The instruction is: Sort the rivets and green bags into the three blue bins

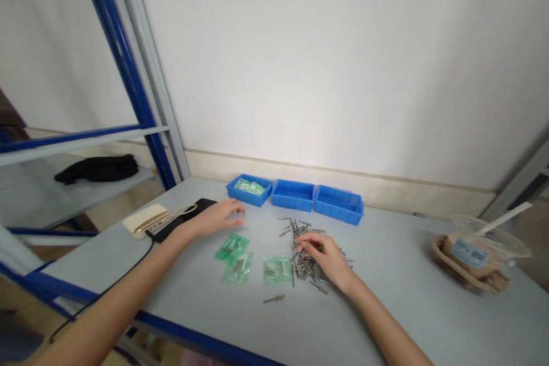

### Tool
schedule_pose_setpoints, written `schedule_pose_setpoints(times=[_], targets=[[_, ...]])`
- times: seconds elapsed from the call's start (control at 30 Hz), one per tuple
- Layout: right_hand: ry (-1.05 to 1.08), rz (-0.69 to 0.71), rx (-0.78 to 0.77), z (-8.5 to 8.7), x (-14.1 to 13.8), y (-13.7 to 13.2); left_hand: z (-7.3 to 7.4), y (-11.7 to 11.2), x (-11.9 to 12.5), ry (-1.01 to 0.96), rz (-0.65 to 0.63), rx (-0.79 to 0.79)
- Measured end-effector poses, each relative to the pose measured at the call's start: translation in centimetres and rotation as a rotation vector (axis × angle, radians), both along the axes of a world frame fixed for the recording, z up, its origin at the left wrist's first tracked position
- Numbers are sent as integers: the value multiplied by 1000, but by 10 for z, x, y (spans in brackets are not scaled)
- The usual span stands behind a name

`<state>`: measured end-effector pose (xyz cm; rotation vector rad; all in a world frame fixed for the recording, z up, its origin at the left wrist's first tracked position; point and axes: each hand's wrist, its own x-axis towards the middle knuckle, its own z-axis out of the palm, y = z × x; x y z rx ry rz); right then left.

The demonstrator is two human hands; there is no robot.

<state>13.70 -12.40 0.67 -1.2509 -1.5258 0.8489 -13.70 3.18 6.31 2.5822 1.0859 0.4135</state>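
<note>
Metal pins [304,265]: hard metal, smooth, a bit shiny
Green bags [278,270]: thin see-through plastic, shiny and crinkly
Blue bins [292,202]: hard plastic, smooth, a little glossy
Counter [193,314]: flat and smooth, mostly matt
Wall [334,80]: smooth, matt, like paint
Blue post [122,54]: painted metal by the look, smooth, with a soft shine
Black bundle [100,169]: soft cloth by the look, matt, wrinkly
White box [146,218]: smooth plastic, matt
Black cord [116,290]: plastic skin, dull
Clear cup [508,244]: thin plastic, glossy
Cup holder [455,272]: brown card, matt, roughish
</note>
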Motion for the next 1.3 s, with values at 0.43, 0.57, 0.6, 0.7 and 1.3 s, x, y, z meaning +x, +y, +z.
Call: schedule_pose_setpoints(times=[0.43,0.57,0.6,0.7,1.3], targets=[[-163,-135,107,-5,-5,1,-3,-40,52,-101,-254,-158],[8,-111,69,-10,0,5,-9,-65,106,-247,-463,-165],[60,-107,40,-12,2,7,-13,-69,116,-293,-461,-163],[199,-164,6,-12,12,11,-31,-69,131,-491,-317,-151],[188,-97,-98,-9,9,7,-48,-50,119,-560,-85,-516]])
